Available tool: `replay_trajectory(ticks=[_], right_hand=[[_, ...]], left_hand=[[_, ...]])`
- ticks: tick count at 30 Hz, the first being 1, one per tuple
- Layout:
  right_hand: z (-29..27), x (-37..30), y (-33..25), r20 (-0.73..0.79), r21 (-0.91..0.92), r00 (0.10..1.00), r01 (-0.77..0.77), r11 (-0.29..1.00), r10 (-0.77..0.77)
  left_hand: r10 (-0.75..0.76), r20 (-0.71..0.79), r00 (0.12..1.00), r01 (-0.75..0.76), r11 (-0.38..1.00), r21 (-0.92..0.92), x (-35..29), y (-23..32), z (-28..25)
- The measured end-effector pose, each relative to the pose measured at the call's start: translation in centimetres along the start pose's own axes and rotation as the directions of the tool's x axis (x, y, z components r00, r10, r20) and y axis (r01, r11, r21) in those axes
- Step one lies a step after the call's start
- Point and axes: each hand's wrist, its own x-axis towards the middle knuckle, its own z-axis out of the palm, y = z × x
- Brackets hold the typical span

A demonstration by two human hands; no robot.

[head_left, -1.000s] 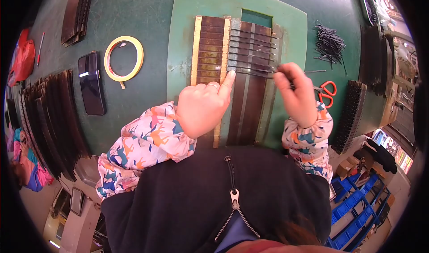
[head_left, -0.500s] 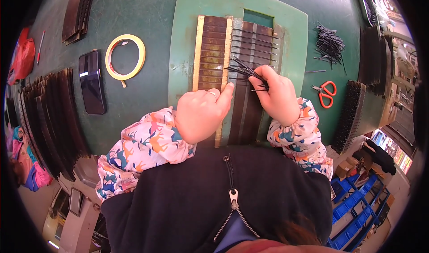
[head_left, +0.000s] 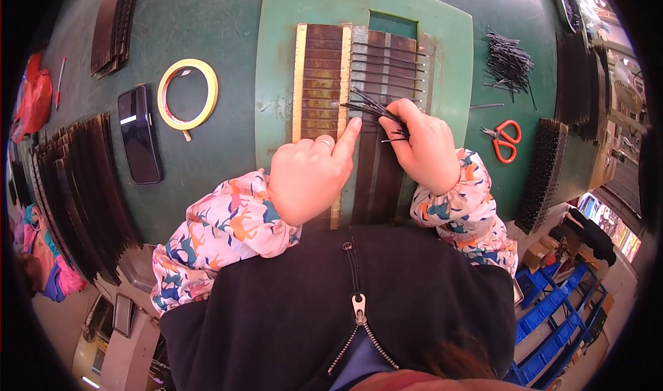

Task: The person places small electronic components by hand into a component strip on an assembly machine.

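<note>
My right hand (head_left: pixel 429 146) pinches a loose bundle of short black wires (head_left: pixel 373 106), whose ends fan out to the left. My left hand (head_left: pixel 304 177) has its index finger stretched out, the tip at the inner yellow edge of a slotted brown panel (head_left: pixel 322 84). Its other fingers are curled, and I see nothing held in them. Several thin black wires (head_left: pixel 388 65) lie crosswise in a spaced row over dark strips (head_left: pixel 378 177) beside that panel. All this rests on a pale green board (head_left: pixel 445 42). The palm side of each hand is hidden.
Right of the board lie a pile of black wires (head_left: pixel 510 63) and orange-handled cutters (head_left: pixel 507 141). To the left are a masking tape roll (head_left: pixel 210 101) and a phone (head_left: pixel 140 139). Stacked dark slotted strips (head_left: pixel 79 191) stand at the left edge, more (head_left: pixel 542 173) at right.
The right hand and its wires have shifted slightly left toward the panel's inner edge. The left index fingertip has risen slightly. The whole view has moved a little too.
</note>
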Motion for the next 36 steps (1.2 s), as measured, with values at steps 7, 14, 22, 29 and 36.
replay_trajectory(ticks=[7, 14, 22, 29, 36], right_hand=[[-2.8, -0.6, 1.2, -0.090, 0.139, 0.988, -0.112, 0.984, 0.125], [-2.8, -1.1, 1.0, -0.094, 0.235, 0.988, -0.100, 0.967, 0.125], [-3.9, -1.7, 0.8, -0.006, 0.317, 0.994, -0.106, 0.943, 0.113], [-4.0, -2.4, 0.0, 0.123, 0.473, 0.984, -0.170, 0.864, 0.126], [-3.5, -2.9, -1.3, 0.218, 0.481, 0.970, -0.198, 0.854, 0.103]], left_hand=[[0.015, 0.068, 0.998, -0.019, 0.998, 0.057, -0.1, 0.4, 0.4], [-0.045, -0.043, 0.998, 0.045, 0.999, -0.014, 0.2, 0.6, 0.4], [0.038, 0.021, 0.999, -0.043, 0.962, 0.269, 0.1, 1.7, 1.4], [-0.158, 0.062, 0.985, 0.167, 0.831, -0.531, 0.9, 0.6, -0.8], [-0.263, 0.620, 0.740, 0.533, -0.335, -0.777, 1.3, 1.2, -2.9]])
